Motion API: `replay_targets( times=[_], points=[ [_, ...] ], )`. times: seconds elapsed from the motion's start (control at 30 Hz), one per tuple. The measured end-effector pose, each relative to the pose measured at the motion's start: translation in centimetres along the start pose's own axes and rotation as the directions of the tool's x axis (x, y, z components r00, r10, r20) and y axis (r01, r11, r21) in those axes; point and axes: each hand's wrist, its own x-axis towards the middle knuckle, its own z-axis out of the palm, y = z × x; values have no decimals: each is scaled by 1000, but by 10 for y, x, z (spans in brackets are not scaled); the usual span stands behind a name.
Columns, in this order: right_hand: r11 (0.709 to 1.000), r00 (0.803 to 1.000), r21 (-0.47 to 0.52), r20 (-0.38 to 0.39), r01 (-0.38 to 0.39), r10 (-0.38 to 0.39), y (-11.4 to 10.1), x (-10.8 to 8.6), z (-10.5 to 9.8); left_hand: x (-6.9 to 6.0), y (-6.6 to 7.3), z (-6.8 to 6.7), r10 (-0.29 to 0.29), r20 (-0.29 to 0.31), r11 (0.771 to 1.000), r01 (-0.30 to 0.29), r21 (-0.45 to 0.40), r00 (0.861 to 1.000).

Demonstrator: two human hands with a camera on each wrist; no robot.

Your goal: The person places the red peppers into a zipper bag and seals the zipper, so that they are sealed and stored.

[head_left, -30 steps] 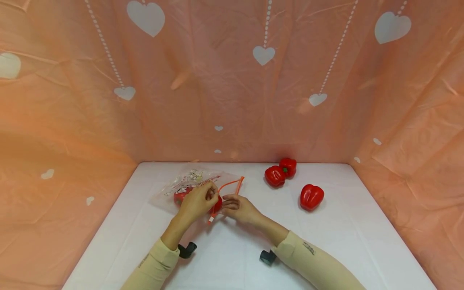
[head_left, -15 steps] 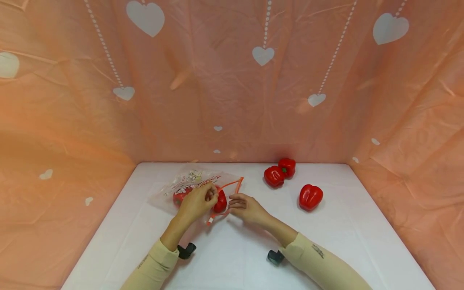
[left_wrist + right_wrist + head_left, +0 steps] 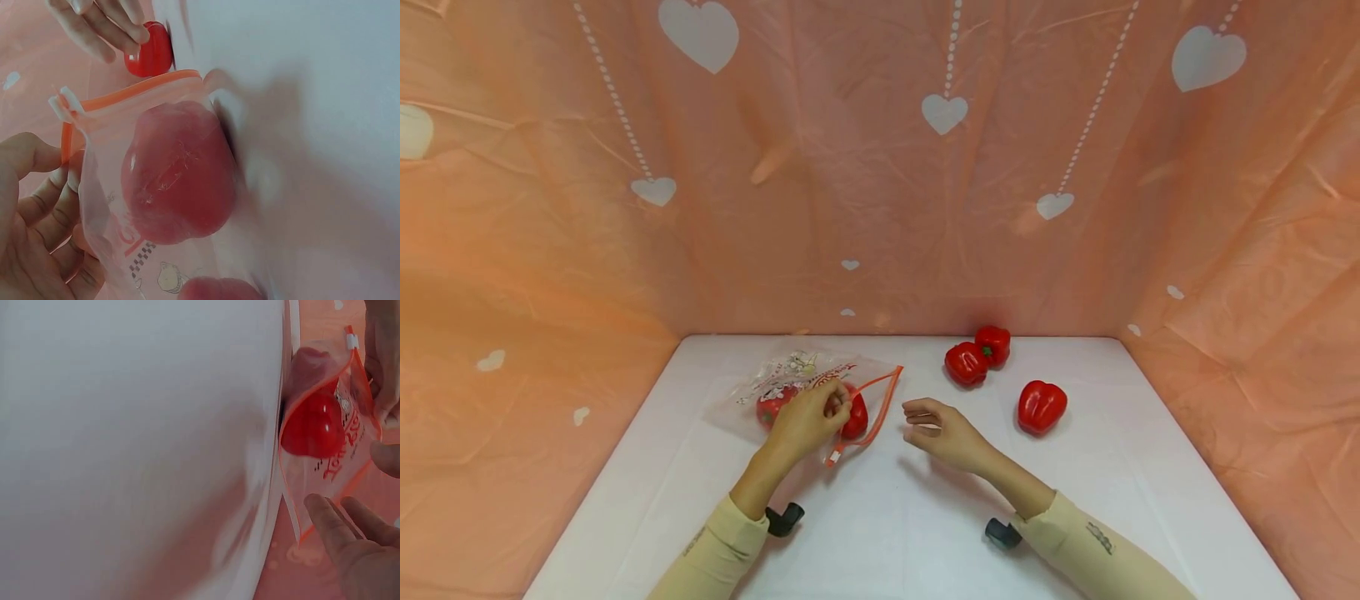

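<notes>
The left hand (image 3: 808,417) pinches the orange edge of a clear, printed plastic zip bag (image 3: 793,379); the right hand (image 3: 943,433) hovers just right of the bag, fingers parted and gently curved. The bag lies on the white-covered tabletop (image 3: 910,533), mouth gaping rightward. I see a glossy red bell pepper (image 3: 855,417) inside near its mouth, a second rounded red vegetable (image 3: 771,408) deeper in. Right of the bag, farther back, sits a touching pair of shiny red bell peppers (image 3: 966,364); a lone red bell pepper (image 3: 1042,407) rests well to its right.

Passage is allowed over the near middle tabletop (image 3: 895,525). The far right is partly blocked by peppers (image 3: 1042,407), the far left by a bag (image 3: 805,367).
</notes>
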Motion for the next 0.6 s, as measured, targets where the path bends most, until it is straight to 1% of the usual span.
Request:
replay_targets(
  times=[0.1, 0.37, 0.6],
  points=[
    [999, 1000, -40, -15, -5, 4, 0, -7, -9, 0, -1, 0, 0, 0, 1000, 0, -2, 1000],
    [994, 999, -109, -37, -14, 10, 4, -22, -32, 0, -3, 1, 7, 9, 1000, -7, -15, 1000],
    [980, 996, -197, -88, -26, 8, 4, -38, -55, -1, -4, 2, 8, 7, 1000, -8, -22, 1000]
  ],
)
